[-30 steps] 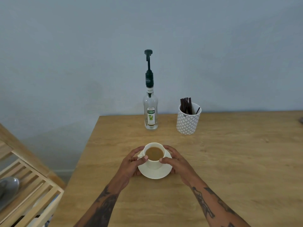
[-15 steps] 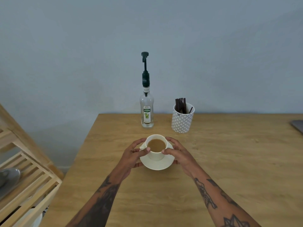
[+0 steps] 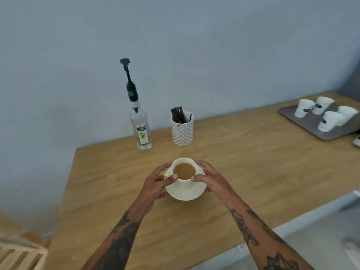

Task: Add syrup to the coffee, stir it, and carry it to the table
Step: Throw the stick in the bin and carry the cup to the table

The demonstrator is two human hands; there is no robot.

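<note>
Now that the view has swung right, both hands, left hand [image 3: 155, 182] and right hand [image 3: 211, 179], hold the cup [image 3: 184, 173] and saucer [image 3: 186, 192]; it seems lifted off the counter [image 3: 243, 162]. Carrying has probably begun.

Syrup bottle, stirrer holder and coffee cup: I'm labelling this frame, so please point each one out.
syrup bottle [image 3: 141, 131], head view, on its paper label.
stirrer holder [image 3: 182, 132], head view, on its patterned side wall.
coffee cup [image 3: 183, 183], head view, on its white front wall below the rim.
</note>
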